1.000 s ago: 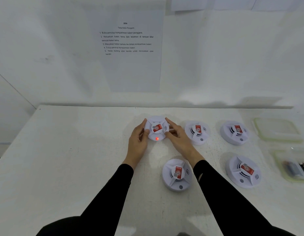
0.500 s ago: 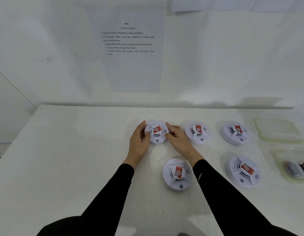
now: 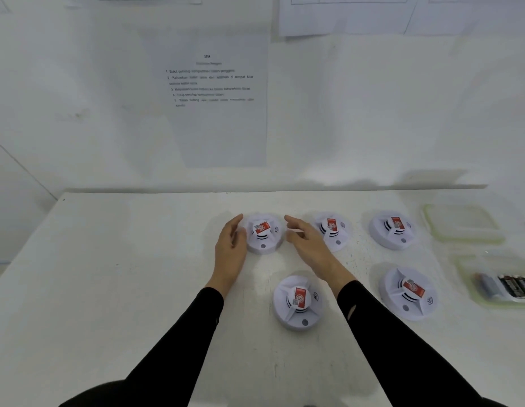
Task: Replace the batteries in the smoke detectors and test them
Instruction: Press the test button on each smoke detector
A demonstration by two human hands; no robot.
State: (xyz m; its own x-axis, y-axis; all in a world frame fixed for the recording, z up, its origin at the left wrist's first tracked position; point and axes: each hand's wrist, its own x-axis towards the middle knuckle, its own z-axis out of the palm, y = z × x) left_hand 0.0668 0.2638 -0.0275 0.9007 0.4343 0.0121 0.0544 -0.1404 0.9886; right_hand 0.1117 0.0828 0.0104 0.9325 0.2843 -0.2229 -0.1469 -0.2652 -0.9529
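Both hands released: left hand (image 3: 230,248) and right hand (image 3: 309,245) flank the detector (image 3: 264,233) farthest from the battery tray (image 3: 468,268); identical to its four neighbours (image 3: 332,230), it risks being mistaken for an untested unit.

Left hand (image 3: 230,252) and right hand (image 3: 311,248), fingers loose, flank one smoke detector (image 3: 263,234) on the white table (image 3: 123,274).

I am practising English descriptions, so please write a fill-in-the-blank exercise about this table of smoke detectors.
The white table holds ___ round white plastic smoke detectors.
The left hand and right hand flank the detector at the back row's ___ end.
The dark batteries lie in a clear plastic tray at the table's ___ edge.
Missing words: five; left; right.
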